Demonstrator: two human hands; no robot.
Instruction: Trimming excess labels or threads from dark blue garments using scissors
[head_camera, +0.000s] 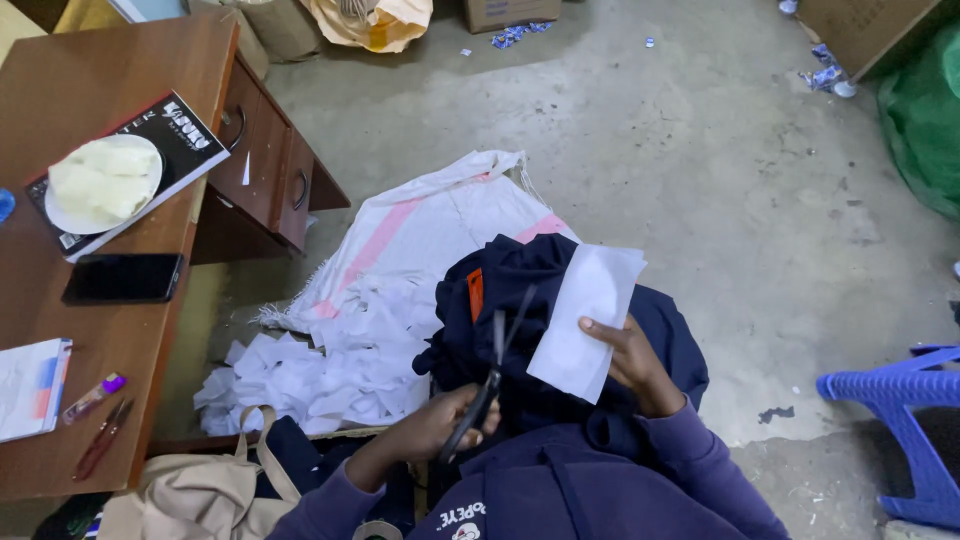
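Floor: a gray, rough concrete floor (700, 150) fills most of the view, with small scraps and bits of litter near 12 and 1 o'clock.
Desk: a brown wooden desk (60, 100) stands at 9 to 10 o'clock, with drawers (265, 150) on its side.
On the desk: a black book (175, 130) with a white plate (105, 182) on top, a dark phone (122, 278), a small notebook (30, 388), a little purple-capped tube (93, 397) and red snips (100, 440).
Sack: a white and pink woven sack (420, 225) lies flat on the floor at the middle.
Scraps: a heap of white cut pieces (320, 370) sits on the sack, at 8 o'clock from the middle.
Dark cloth: a navy cloth (520, 290) is bunched up on the person's lap.
Left hand: the left hand (440, 425) is at 6 o'clock, fingers wrapped tight around black scissors (495, 370) that point up over the cloth.
Right hand: the right hand (630, 360) is at 5 o'clock, fingers pinching a white sheet (590, 310) that stands up just beside the scissor blades.
Stool: a blue plastic stool (910, 420) stands at 4 o'clock.
Bag: a tan bag (200, 490) sits at 7 o'clock.
Boxes: cardboard boxes (870, 30) and a green bag (925, 120) line the far edge at 1 to 2 o'clock.
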